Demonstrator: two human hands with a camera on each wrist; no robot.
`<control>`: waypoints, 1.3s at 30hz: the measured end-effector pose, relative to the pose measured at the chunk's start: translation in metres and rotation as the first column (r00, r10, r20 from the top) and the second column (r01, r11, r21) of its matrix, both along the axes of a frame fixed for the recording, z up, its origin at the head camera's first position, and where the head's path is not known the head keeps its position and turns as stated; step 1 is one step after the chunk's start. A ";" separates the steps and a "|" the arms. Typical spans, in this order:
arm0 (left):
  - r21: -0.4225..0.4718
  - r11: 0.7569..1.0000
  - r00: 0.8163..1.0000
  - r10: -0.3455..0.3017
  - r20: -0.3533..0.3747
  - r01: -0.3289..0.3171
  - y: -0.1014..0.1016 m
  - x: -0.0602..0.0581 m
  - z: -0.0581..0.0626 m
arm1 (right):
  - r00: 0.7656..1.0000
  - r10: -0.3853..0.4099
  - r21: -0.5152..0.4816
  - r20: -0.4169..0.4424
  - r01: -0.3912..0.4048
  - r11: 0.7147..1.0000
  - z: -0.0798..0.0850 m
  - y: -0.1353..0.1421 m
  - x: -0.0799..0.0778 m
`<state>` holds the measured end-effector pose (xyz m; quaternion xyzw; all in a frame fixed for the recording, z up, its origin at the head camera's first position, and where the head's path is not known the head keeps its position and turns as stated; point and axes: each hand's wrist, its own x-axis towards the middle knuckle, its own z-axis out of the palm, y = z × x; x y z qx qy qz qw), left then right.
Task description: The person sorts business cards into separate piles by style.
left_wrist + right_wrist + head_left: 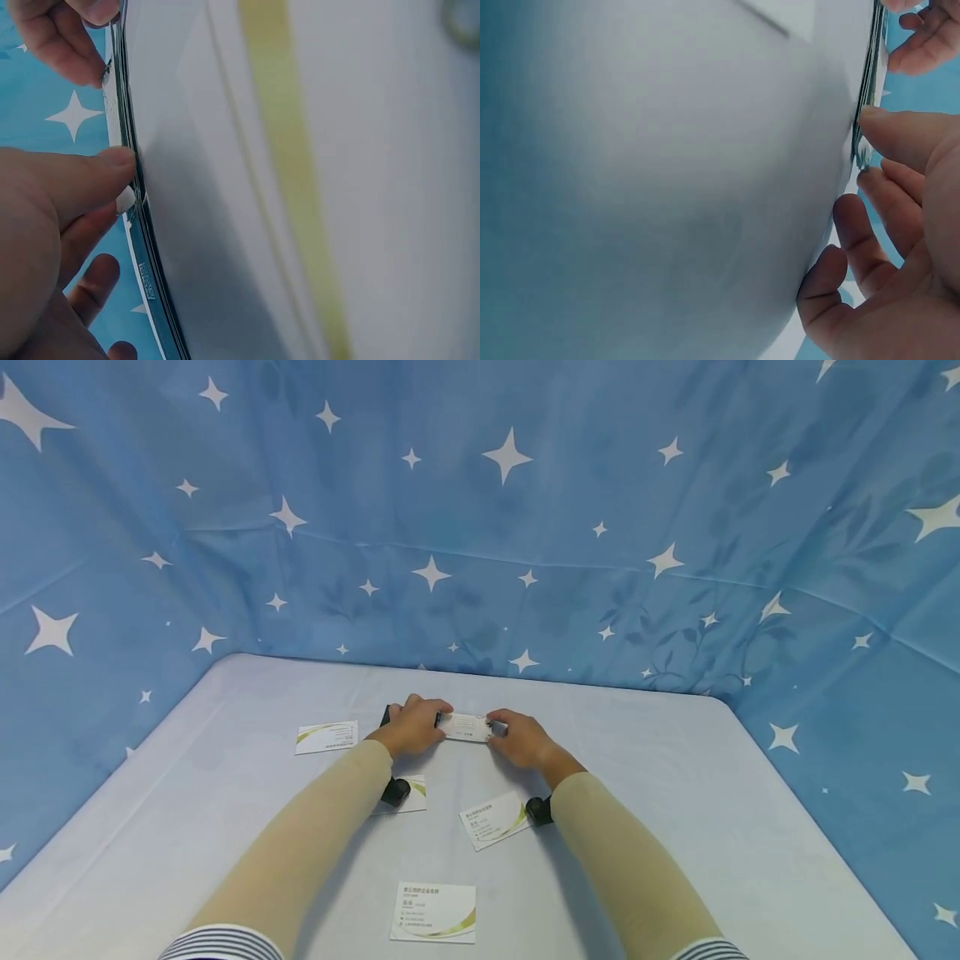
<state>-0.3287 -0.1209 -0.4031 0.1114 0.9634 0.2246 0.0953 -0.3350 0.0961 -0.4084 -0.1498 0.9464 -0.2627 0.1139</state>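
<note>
Both hands meet at the far middle of the table over a small white stack of cards point(467, 727) with printing on its top. My left hand point(412, 725) pinches its left end between thumb and fingers. At the opposite end, the thumb and fingertips of my right hand point(525, 742) grip the stack. Thin layered edges of the stack point(126, 90) show in the left wrist view, beside the left thumb. A dark flat thing point(386, 715) pokes out behind the left hand, mostly hidden; its kind I cannot tell.
Business cards with a green-gold curve lie about: one at the left point(326, 737), one partly under the left wrist point(412, 795), one by the right wrist point(491, 820), one near the front point(433, 912). A blue star-patterned curtain point(465, 510) hangs behind the white table point(255, 693).
</note>
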 end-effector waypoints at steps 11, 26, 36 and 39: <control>-0.045 0.999 0.999 -0.001 0.043 0.003 0.006 0.000 0.004 | 0.999 0.013 0.057 -0.029 -0.012 0.998 0.000 0.003 0.001; -0.088 0.996 0.995 0.007 0.096 0.002 0.008 -0.004 0.006 | 1.000 0.005 0.036 -0.018 -0.004 0.999 -0.005 0.002 -0.001; -0.061 0.998 0.999 0.002 0.048 0.001 0.010 0.007 0.010 | 0.999 -0.048 -0.058 0.013 0.049 0.997 0.002 0.008 0.007; -0.043 0.999 0.999 -0.013 0.032 0.015 0.008 0.014 0.016 | 0.999 -0.038 -0.057 0.024 0.040 0.998 0.010 0.015 0.014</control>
